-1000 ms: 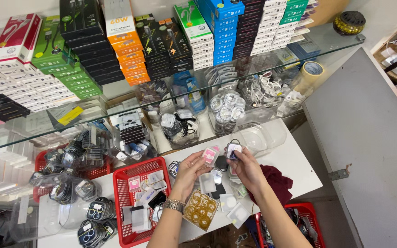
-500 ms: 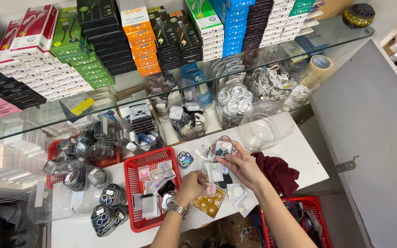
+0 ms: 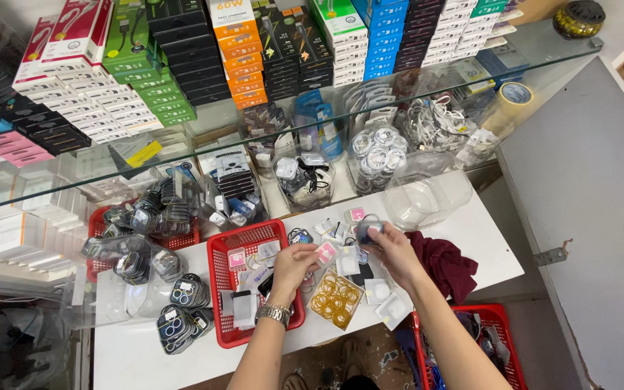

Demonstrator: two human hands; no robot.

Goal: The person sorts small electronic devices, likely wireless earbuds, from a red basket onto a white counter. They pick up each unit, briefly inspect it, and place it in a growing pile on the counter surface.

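Observation:
My left hand (image 3: 294,269), with a metal watch on its wrist, pinches a small pink-and-white packet (image 3: 326,252) over the right edge of a red basket (image 3: 219,278). My right hand (image 3: 391,254) holds a small dark round item in a clear wrapper (image 3: 367,230) just above the white counter (image 3: 471,231). Between and below the hands lie several small white packets (image 3: 347,261) and a clear pack of gold rings (image 3: 335,298).
A dark red cloth (image 3: 444,266) lies right of my right hand. Clear plastic tubs (image 3: 427,198) stand behind. A glass shelf (image 3: 269,123) carries stacked coloured boxes. Packs of lens rings (image 3: 182,310) lie at the left. Another red basket (image 3: 500,339) sits below right.
My left hand has dropped from beside the right hand to the basket's edge, holding the pink packet. The right hand stays raised with its wrapped item. The camera has shifted slightly.

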